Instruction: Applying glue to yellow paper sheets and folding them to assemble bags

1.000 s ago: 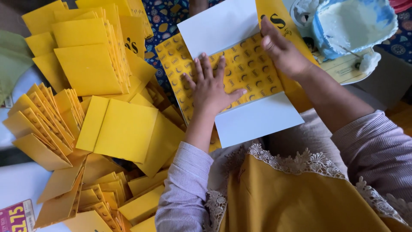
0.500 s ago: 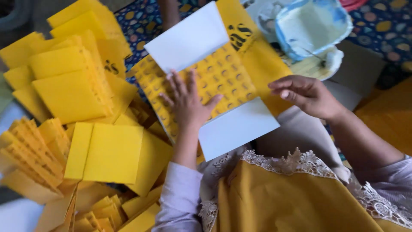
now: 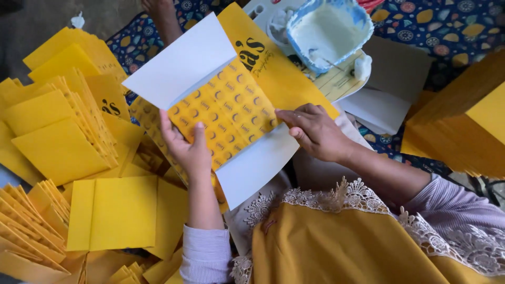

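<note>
**Folding the patterned sheet**

I am holding the yellow patterned sheet (image 3: pixel 226 113) over my lap, stacks of yellow envelopes (image 3: pixel 63 137) beside me. My left hand (image 3: pixel 187 150) is lying flat on it; my right hand (image 3: pixel 315 131) is pinching its edge.

Looks like a home craft setup on the floor, not a proper workshop. A patterned blue cloth (image 3: pixel 421 26) is spread out as the work surface. Left of it are heaps of folded yellow paper envelopes (image 3: pixel 58 142), with another yellow stack (image 3: pixel 463 126) at its right edge. A blue tub of white paste (image 3: pixel 326 31) sits on it near the top. The person is seated right down among the piles.
</note>
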